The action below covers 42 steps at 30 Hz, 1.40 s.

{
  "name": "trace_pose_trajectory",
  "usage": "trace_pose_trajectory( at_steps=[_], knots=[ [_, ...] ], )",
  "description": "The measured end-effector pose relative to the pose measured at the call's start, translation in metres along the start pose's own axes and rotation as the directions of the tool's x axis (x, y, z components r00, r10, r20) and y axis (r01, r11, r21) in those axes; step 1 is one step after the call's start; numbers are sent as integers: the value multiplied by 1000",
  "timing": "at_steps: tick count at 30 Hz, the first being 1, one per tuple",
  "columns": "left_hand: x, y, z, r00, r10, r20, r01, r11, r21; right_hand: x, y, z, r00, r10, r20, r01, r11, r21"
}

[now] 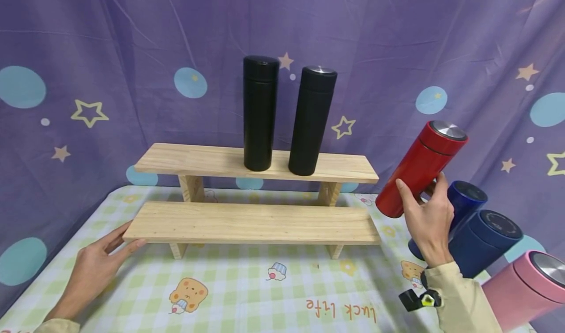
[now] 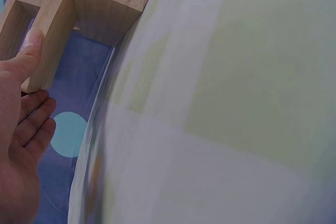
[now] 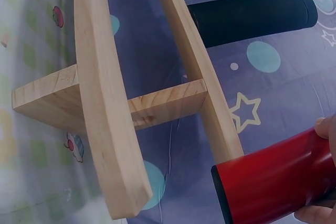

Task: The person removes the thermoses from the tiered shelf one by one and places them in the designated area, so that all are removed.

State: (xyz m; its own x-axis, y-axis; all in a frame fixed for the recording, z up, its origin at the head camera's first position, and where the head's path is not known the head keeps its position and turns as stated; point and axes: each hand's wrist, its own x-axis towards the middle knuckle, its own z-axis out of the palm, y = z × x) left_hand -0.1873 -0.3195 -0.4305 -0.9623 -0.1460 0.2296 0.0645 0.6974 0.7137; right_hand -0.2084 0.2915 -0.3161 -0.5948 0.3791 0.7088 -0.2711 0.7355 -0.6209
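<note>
Head view: red vacuum flask (image 1: 419, 161) held up in right hand (image 1: 428, 217), off the right end of the two-tier wooden stand (image 1: 247, 222), not set down. Step in hand judged to be placement of the red flask: upper board (image 1: 198, 159) already occupied by glossy black flask (image 1: 260, 115) and silver-topped black flask (image 1: 312, 122), both upright, gap between; bare wood is left on either side. If the upper board is meant, flask would need to be brought left, straightened to upright and lowered base-first onto the right-hand stretch, without the neighbouring black flask being knocked.

Pose: red flask tilted, lid leaned to the right, base pointed down-left. Its body is gripped below the lid by right thumb and fingers; far fingers mostly hidden. Right forearm is reached up from the lower right, past dark blue flask (image 1: 468, 195), navy flask (image 1: 483, 240) and pink flask (image 1: 523, 289). In right wrist view the base is seen near the upper board's end; contact cannot be told.

Left end of the lower board is held by left hand (image 1: 99, 259), thumb laid at the front edge, fingers at the end and behind; stand probably being steadied. Pressure cannot be judged.
</note>
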Motion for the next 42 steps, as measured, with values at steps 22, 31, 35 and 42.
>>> trace_pose_trajectory(
  at_steps=[22, 31, 35, 42],
  knots=[
    [0, 0, 0, 1000, -10, -8, 10, 1000, -8, 9, -22, 2, 998, -54, 20, 53, 996, 69],
    [-1, 0, 0, 1000, -4, -14, 4, 1000, -13, 16, -25, 3, 997, -66, 37, 63, 995, 76],
    [-1, 0, 0, 1000, 1, -15, -1, 1000, -7, 17, -28, 4, 996, -78, 40, 74, 993, 90],
    [-2, -1, 1, 1000, -2, -16, 2, 1000, -3, 19, -29, 8, 995, -94, 35, 89, 988, 126]
  ],
)
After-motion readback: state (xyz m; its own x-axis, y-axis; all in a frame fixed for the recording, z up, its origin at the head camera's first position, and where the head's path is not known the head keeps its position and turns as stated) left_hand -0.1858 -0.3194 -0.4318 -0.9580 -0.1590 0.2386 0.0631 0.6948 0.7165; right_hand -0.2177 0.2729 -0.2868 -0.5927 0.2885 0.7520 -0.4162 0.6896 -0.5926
